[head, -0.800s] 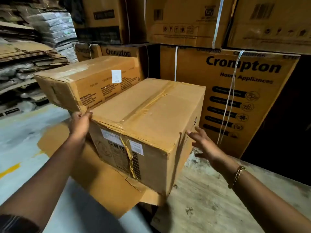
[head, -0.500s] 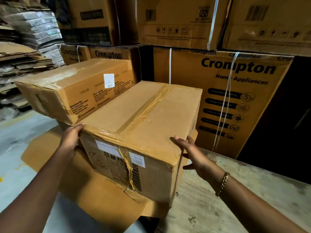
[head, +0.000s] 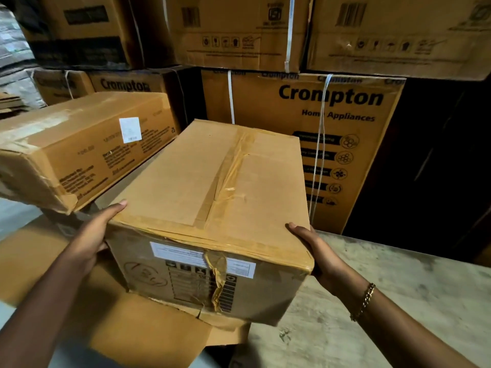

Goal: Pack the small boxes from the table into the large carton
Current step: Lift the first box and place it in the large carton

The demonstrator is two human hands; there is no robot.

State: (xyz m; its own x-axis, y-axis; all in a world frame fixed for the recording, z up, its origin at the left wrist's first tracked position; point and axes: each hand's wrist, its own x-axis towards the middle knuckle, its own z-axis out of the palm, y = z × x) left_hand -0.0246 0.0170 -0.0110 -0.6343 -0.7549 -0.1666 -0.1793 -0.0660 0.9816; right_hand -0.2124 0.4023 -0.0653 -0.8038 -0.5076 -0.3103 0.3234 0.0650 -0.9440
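A taped brown carton (head: 212,197) with a white label on its near face fills the middle of the view, resting on flattened cardboard (head: 132,322). My left hand (head: 93,235) presses against its left side near the top corner. My right hand (head: 316,248), a chain bracelet on the wrist, grips its right near corner. Both hands clamp the carton between them. A second sealed carton (head: 79,150) with a small white sticker lies just left of it. No small boxes are visible.
Stacked "Crompton Home Appliances" cartons (head: 332,123) with white straps form a wall right behind. A worn wooden table surface (head: 385,301) extends to the right. Piles of flattened cardboard (head: 10,99) sit at far left, over a pale floor (head: 16,216).
My right hand has come in from open air and closed on the carton's right corner. The view has moved closer and more over the carton. My left hand stays on its left side.
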